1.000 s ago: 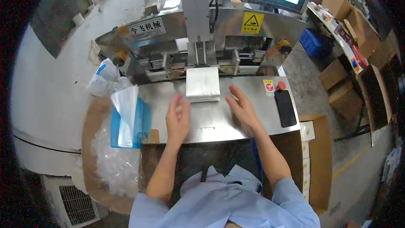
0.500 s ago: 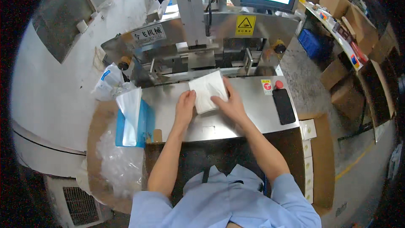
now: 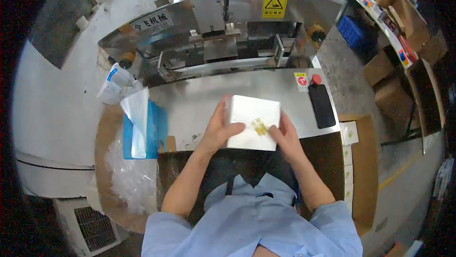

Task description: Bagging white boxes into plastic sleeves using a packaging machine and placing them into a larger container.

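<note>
Pale blue shirt (image 3: 256, 214) nearest, mine. Beyond it, both my hands closed on one white square pack (image 3: 251, 109): left hand (image 3: 219, 131) at its left side, thumb laid on the face; right hand (image 3: 287, 135) at its right side, thumb beside a gold-green mark (image 3: 260, 126). Pack sat between my palms at the front edge of the steel worktop (image 3: 190, 100); whether it touched the metal I could not tell.

Step in hand, as I judged it: handling and squaring up the pack, face towards me. The next move called for an even grip from both sides, thumbs light, so nothing creased.

Labels, near to far. Gold-green mark: blurred, unreadable. White packs in the right-hand carton (image 3: 364, 176) bore small similar marks, too small to read. On the left, a blue box (image 3: 160, 128) held clear film; behind it a plastic bag (image 3: 114, 86) showed a blue label. Past the black phone (image 3: 322, 107), a red button (image 3: 316, 79) with a red-and-yellow sticker (image 3: 301, 81) beside it. Farther, on the machine frame (image 3: 242, 12): a pale nameplate (image 3: 153, 22) in dark characters, and a yellow warning sign (image 3: 274, 5), black triangle, line of writing below.
</note>
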The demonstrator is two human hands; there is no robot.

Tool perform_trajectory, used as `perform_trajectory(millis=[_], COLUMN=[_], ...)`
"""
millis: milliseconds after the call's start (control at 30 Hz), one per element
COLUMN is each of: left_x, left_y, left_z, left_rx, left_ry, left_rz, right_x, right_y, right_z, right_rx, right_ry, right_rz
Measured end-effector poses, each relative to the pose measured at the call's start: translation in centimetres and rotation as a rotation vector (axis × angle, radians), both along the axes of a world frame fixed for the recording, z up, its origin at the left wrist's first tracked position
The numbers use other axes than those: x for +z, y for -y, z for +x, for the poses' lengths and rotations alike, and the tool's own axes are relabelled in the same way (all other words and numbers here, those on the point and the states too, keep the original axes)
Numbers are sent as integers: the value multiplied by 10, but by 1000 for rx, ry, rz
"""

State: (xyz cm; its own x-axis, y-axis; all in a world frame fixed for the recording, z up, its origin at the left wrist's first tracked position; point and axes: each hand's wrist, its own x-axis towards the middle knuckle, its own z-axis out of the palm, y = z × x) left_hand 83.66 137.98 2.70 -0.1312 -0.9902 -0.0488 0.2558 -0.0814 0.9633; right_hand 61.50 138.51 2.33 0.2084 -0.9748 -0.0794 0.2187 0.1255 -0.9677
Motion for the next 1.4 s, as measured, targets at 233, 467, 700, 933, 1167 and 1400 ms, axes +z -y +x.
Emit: perform_trajectory(millis=[233,467,700,933,1167,1400], left_x=[-15,-33,-46,31,15,-44], left_y=[105,210,216,75,13,-17], left_z=[22,20,37,65,264,325], left_rx=[-3,-426,-116,-32,160,345], left_ry=[1040,1230,1158,742,789,876], left_rz=[-196,222,-203,-163,-23,216], right_x=[-17,-18,-166,-278,-267,-221], right_y=[-8,-65,-120,-111,-52,-85], right_z=[-79,-263,-407,-455,-414,-439], right_rx=[-235,-939,-1245,-1090,-1010,-794], right_ry=[206,66,-15,-153,-193,-1071], right_rz=[214,67,373,868,786,348])
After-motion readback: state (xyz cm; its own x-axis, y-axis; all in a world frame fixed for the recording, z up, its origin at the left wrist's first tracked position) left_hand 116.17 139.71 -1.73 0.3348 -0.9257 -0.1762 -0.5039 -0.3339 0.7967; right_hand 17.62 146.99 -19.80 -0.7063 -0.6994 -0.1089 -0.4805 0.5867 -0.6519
